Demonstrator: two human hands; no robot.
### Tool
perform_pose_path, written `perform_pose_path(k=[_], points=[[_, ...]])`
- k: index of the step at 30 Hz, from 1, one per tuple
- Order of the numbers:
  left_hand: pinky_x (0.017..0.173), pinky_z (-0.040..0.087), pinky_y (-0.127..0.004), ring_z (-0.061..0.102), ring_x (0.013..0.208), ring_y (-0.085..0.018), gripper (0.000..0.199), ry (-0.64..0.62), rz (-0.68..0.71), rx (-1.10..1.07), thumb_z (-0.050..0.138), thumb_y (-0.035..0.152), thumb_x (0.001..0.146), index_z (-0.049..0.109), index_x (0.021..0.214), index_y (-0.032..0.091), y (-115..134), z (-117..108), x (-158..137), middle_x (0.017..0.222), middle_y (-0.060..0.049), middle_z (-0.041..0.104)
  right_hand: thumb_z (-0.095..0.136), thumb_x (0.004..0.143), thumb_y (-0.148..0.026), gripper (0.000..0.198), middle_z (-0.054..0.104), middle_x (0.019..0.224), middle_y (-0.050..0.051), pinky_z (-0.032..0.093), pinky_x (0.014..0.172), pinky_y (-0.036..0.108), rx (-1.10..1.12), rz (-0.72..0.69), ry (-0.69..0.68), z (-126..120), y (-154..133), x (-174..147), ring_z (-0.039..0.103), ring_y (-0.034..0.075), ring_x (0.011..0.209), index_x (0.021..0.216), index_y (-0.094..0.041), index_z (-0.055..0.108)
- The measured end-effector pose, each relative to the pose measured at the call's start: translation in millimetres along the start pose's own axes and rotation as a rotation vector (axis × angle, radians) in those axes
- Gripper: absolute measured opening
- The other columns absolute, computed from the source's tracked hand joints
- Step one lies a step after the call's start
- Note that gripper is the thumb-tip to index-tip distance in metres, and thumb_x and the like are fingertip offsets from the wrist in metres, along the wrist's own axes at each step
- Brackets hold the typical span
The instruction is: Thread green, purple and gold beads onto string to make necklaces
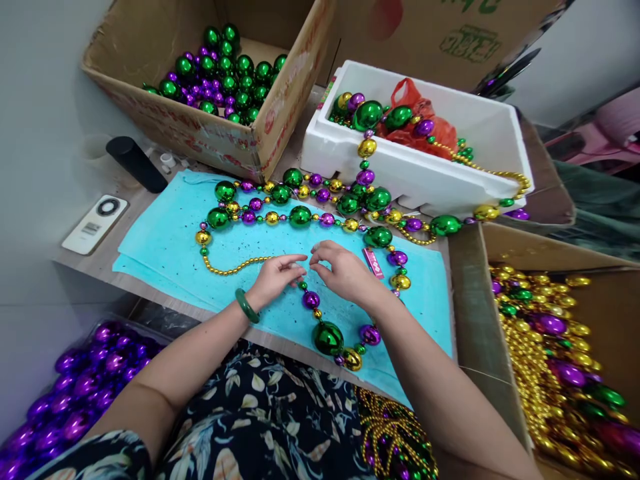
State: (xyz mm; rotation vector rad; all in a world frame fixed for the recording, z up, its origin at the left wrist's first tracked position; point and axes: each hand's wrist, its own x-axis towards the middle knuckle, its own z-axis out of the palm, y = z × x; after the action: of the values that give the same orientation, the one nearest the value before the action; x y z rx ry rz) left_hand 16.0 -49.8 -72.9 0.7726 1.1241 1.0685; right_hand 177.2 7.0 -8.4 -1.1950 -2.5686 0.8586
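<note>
My left hand [277, 281], with a green bangle [247, 306] on its wrist, pinches a bead string where a chain of small gold beads [230, 271] meets a small green bead [303, 285]. My right hand [340, 268] faces it, a small gap between the two. Its fingers are bent together; whatever they hold is too small to make out. From the left hand the string runs down past a purple bead [311, 300] to a large green bead [328, 338], then loops under my right forearm. More large beads of this string [301, 216] lie across the blue cloth [165, 230].
Behind stand a cardboard box [200, 127] of green and purple beads and a white foam box [425, 173] with a red bag. Another carton [465, 320], right, holds gold strings. Purple beads [75, 393] fill a container lower left. A phone [95, 225] and black cylinder [136, 164] lie left.
</note>
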Motion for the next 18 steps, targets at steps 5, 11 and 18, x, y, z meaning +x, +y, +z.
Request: perform_pose_path(k=[5, 11, 18], points=[[0.053, 0.045, -0.022, 0.059, 0.06, -0.012, 0.041, -0.011, -0.004, 0.081, 0.07, 0.02, 0.069, 0.066, 0.109, 0.012, 8.8, 0.2, 3.3, 0.067, -0.001, 0.066, 0.051, 0.084, -0.012, 0.015, 0.06, 0.103, 0.009, 0.045, 0.082, 0.032, -0.046, -0.033, -0.043, -4.0, -3.6, 9.1, 0.057, 0.02, 0.095, 0.085, -0.017, 0.066], [0.053, 0.043, -0.022, 0.054, 0.053, -0.01, 0.01, -0.008, -0.036, 0.199, 0.067, 0.022, 0.07, 0.069, 0.074, 0.014, 14.4, 3.1, 5.8, 0.061, 0.0, 0.063, 0.054, 0.081, -0.012, 0.014, 0.06, 0.102, 0.009, 0.044, 0.082, 0.032, 0.006, -0.025, -0.079, 0.2, -2.6, 22.5, 0.057, 0.02, 0.093, 0.081, -0.017, 0.067], [0.049, 0.039, -0.021, 0.053, 0.055, -0.009, 0.011, -0.006, -0.07, 0.169, 0.064, 0.024, 0.071, 0.066, 0.074, 0.013, 15.9, 0.9, 9.1, 0.062, -0.001, 0.062, 0.064, 0.075, -0.02, 0.013, 0.066, 0.078, 0.002, 0.041, 0.064, 0.025, 0.233, 0.258, -0.131, 7.1, 16.1, 22.4, 0.054, 0.013, 0.065, 0.086, -0.018, 0.07]])
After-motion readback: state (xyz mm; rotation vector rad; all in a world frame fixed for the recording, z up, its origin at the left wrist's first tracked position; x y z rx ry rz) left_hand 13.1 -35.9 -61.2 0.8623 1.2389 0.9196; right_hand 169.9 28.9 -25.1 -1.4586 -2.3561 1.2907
